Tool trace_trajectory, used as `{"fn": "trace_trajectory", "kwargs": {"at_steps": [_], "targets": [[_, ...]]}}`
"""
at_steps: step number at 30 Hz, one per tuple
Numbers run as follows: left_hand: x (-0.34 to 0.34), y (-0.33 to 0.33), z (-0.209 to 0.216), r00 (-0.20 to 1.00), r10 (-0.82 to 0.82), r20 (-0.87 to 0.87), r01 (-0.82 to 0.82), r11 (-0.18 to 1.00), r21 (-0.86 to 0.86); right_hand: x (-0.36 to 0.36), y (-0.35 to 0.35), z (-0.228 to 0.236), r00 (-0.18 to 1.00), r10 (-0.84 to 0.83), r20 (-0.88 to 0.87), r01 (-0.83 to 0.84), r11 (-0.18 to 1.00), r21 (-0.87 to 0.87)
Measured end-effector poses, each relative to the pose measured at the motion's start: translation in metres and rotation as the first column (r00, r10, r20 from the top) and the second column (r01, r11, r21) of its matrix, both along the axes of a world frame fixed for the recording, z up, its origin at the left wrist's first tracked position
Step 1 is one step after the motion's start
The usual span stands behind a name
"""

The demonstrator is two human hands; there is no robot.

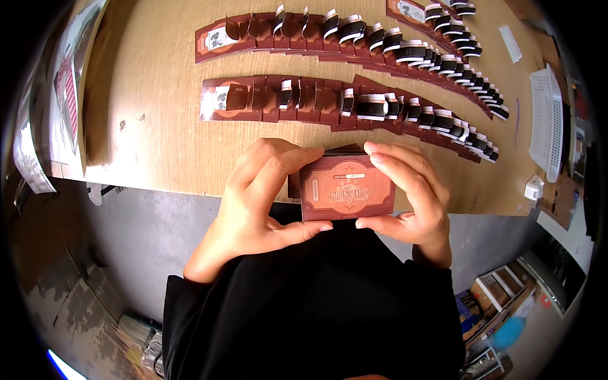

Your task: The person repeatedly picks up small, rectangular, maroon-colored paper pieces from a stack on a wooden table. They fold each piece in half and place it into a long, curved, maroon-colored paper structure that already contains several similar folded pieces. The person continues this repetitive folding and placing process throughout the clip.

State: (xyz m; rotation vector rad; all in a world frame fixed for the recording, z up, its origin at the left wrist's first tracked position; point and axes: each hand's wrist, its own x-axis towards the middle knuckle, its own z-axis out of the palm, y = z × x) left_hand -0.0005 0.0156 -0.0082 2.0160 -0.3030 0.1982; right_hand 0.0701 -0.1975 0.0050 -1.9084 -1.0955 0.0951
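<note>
A stack of reddish-brown printed cards (347, 206) is held upright at the table's near edge, its ornate front turned up toward me. My left hand (258, 193) grips the stack's left side, fingers on the top edge and thumb at the bottom. On the other side, my right hand (415, 199) closes round the right edge, thumb low and fingertips at the upper corner. More cards show dark behind the front one. Just beyond my hands lies a row of overlapping brown cards (272, 101) with raised black, white and brown flaps.
A second, longer row of similar cards (253, 39) curves along farther back, and part of a third row (407, 11) shows at the far right. A white perforated basket (544, 123) stands at the wooden table's (145, 126) right edge. Plastic-wrapped sheets (66, 88) lie at the left.
</note>
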Motion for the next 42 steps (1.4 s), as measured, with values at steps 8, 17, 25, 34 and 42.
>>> {"fn": "trace_trajectory", "kwargs": {"at_steps": [8, 17, 25, 34, 42], "targets": [[-0.003, 0.000, -0.007, 0.995, -0.022, -0.096, 0.024, 1.000, 0.019, 0.001, -0.002, -0.012, 0.993, 0.007, -0.117, -0.002, 0.999, 0.041], [-0.013, 0.002, -0.012, 0.772, -0.395, -0.497, -0.222, 0.565, -0.795, 0.002, -0.001, -0.013, 0.999, -0.031, -0.019, 0.033, 0.994, 0.106], [-0.006, -0.022, -0.011, 0.843, -0.349, -0.410, -0.230, 0.456, -0.860, -0.024, 0.018, -0.003, 0.799, -0.388, 0.460, 0.450, 0.893, -0.028], [-0.001, -0.029, -0.003, 0.910, -0.267, -0.316, -0.100, 0.599, -0.794, -0.025, 0.029, -0.024, 0.817, -0.475, 0.329, 0.444, 0.880, 0.168], [0.005, -0.031, 0.005, 0.964, -0.086, -0.251, -0.092, 0.779, -0.620, -0.025, 0.036, -0.035, 0.802, -0.491, 0.339, 0.445, 0.871, 0.208]]}}
